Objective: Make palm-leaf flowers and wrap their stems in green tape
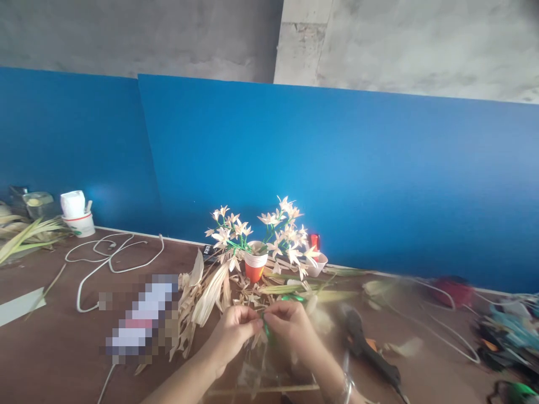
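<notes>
Husks (213,293) appeared papery and matt; the partition (337,168) was smooth, faintly glossy; the wall (421,47), rough concrete.

A green strip (268,332) slants beside the right hand (290,325).

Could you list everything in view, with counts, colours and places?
Artificial flowers: many, cream, centre back
Paper cups: one stack, white and orange, among flowers
Small cup: one, white, right of flowers
Husks: many, tan, around the cups and far left
Blurred piece: one, green, front centre
Glue gun: one, black, front right
Pixelated item: one, mostly white, front left
Sheet: one, pale, left edge
Tub: one, white and red, back left
Cables: several, white, left and right
Clutter: uncountable, mixed colours, far right
Table: one, brown, underneath
Partition: two panels, blue, behind
Wall: one, grey, top
Bracelet: one, silvery, right wrist
Left hand: one, bare, front centre
Right hand: one, bare, front centre
</notes>
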Action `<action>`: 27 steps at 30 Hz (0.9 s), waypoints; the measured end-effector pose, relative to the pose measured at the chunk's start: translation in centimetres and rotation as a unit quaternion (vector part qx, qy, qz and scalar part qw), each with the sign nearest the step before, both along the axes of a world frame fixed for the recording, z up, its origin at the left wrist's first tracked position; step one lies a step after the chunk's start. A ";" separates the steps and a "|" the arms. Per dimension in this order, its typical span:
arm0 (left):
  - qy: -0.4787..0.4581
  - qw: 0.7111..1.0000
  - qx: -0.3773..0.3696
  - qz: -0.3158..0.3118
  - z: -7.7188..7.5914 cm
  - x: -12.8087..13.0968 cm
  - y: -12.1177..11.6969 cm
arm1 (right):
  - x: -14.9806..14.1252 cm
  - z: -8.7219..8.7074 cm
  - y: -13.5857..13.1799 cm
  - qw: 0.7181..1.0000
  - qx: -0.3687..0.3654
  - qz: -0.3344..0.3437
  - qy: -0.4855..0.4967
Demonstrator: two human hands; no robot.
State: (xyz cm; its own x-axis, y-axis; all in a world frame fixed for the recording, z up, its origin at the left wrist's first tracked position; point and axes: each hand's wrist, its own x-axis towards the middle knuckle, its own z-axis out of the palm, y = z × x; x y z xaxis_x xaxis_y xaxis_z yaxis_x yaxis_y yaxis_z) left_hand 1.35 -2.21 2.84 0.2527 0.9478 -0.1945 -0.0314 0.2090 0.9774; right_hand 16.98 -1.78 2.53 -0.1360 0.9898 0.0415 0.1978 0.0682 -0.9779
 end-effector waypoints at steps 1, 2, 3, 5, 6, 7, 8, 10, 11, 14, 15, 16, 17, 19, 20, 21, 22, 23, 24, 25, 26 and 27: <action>0.007 1.000 0.000 0.005 0.0 0.1 0.1 | -0.1 0.0 0.0 1.000 0.008 -0.012 -0.006; 0.015 1.000 0.003 0.009 0.0 0.2 0.2 | -0.2 -0.1 0.0 0.999 0.017 -0.023 -0.014; 0.024 1.000 0.010 0.013 -0.1 0.3 0.4 | -0.4 0.0 0.1 0.999 0.023 -0.033 -0.023; 0.047 0.998 0.031 0.015 -0.2 0.5 0.9 | -0.8 0.0 0.2 0.997 0.029 -0.057 -0.039; 0.059 0.997 0.047 0.014 -0.3 0.6 1.2 | -1.0 0.1 0.4 0.996 0.029 -0.071 -0.043; 0.071 0.995 0.065 0.014 -0.5 0.6 1.5 | -1.1 0.1 0.5 0.995 0.029 -0.086 -0.042; 0.080 0.993 0.080 0.016 -0.6 0.6 1.8 | -1.3 0.1 0.7 0.994 0.028 -0.100 -0.038; 0.075 0.993 0.085 0.022 -0.7 0.6 2.5 | -1.4 0.0 1.1 0.994 0.014 -0.107 -0.010; 0.061 0.995 0.069 0.022 -0.8 0.5 2.7 | -1.4 -0.1 1.3 0.995 0.000 -0.098 0.010; 0.006 1.000 0.004 0.008 -0.6 0.2 3.3 | -1.2 -0.3 2.0 0.996 -0.046 -0.043 0.058; -0.007 1.000 -0.007 0.003 -0.6 0.1 3.4 | -1.0 -0.3 2.2 0.996 -0.052 -0.029 0.063; -0.016 1.000 -0.013 0.001 -0.5 0.0 3.6 | -0.9 -0.2 2.3 0.997 -0.052 -0.018 0.062; -0.022 1.000 -0.017 0.003 -0.6 0.0 3.7 | -0.8 -0.1 2.4 0.997 -0.046 -0.011 0.058; -0.033 0.999 -0.030 0.008 -0.8 0.0 3.9 | -0.6 0.0 2.5 0.998 -0.035 -0.003 0.049; -0.040 0.999 -0.034 0.009 -1.0 0.0 3.9 | -0.5 0.1 2.5 0.998 -0.032 0.000 0.045; -0.046 0.998 -0.037 0.007 -1.3 0.0 4.0 | -0.4 0.1 2.5 0.999 -0.030 0.002 0.040; -0.051 0.998 -0.037 0.004 -1.4 0.1 4.0 | -0.4 0.2 2.4 0.999 -0.029 0.002 0.036; -0.054 0.998 -0.035 -0.001 -1.5 0.1 4.0 | -0.3 0.2 2.4 0.999 -0.028 0.002 0.033; -0.054 0.998 -0.030 -0.006 -1.5 0.1 3.9 | -0.3 0.3 2.3 0.999 -0.030 0.002 0.030; -0.050 0.998 -0.025 -0.010 -1.4 0.0 3.8 | -0.3 0.3 2.3 0.999 -0.033 0.001 0.030; -0.043 0.999 -0.020 -0.012 -1.2 0.0 3.6 | -0.3 0.4 2.2 0.999 -0.040 0.000 0.030; -0.035 0.999 -0.014 -0.011 -0.9 -0.1 3.4 | -0.3 0.6 2.2 0.998 -0.047 -0.002 0.031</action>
